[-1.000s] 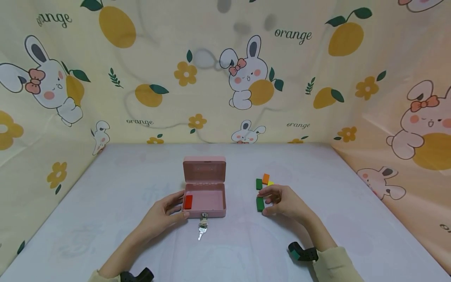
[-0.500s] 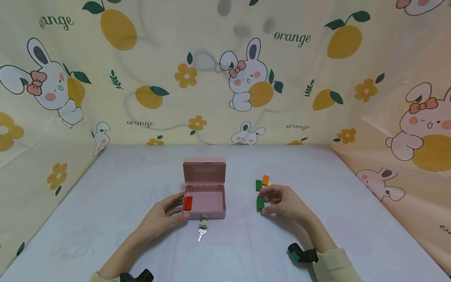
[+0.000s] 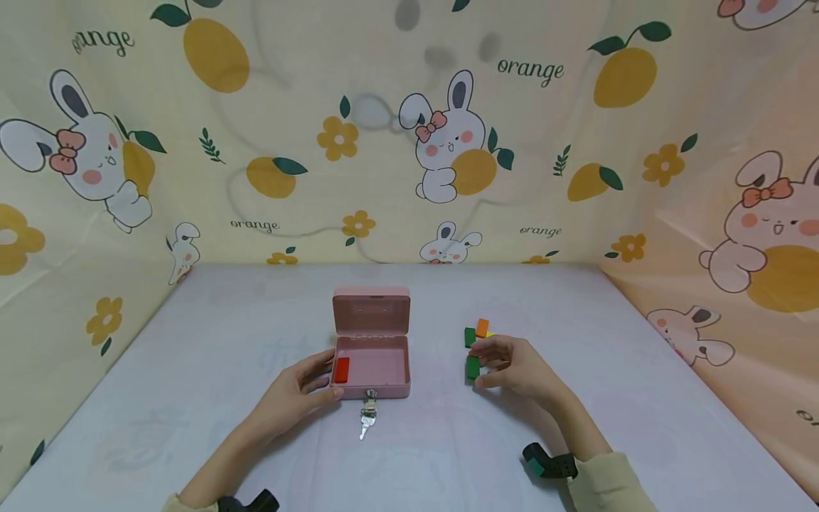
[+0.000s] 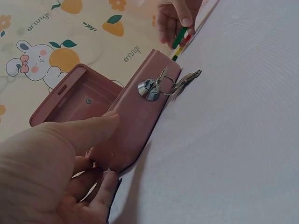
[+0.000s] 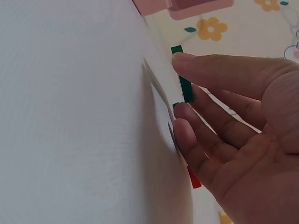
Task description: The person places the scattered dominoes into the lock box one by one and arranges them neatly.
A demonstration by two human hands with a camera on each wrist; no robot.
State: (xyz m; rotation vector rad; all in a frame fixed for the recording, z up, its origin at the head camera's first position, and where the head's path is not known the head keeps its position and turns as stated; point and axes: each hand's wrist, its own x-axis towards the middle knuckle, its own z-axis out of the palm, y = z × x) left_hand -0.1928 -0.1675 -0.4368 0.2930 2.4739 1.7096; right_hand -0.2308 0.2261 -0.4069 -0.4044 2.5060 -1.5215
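1. Well, the right hand (image 3: 518,366) has a green block (image 3: 472,368) pinched between thumb and fingertips, out to the right of the pink box (image 3: 384,363).
2. Over to the left hand (image 3: 301,387): it grips the box's left end, thumb on the front wall, fingers curled at the side.
3. The lid (image 3: 371,314) stands open, and a red block (image 3: 342,370) lies inside against the left wall.
4. Up front, keys (image 3: 367,424) dangle from the lock (image 4: 148,89).
5. Just beyond the right hand's fingers sit a second green block (image 3: 470,337), an orange block (image 3: 483,328) and a partly hidden yellow block (image 3: 490,333).
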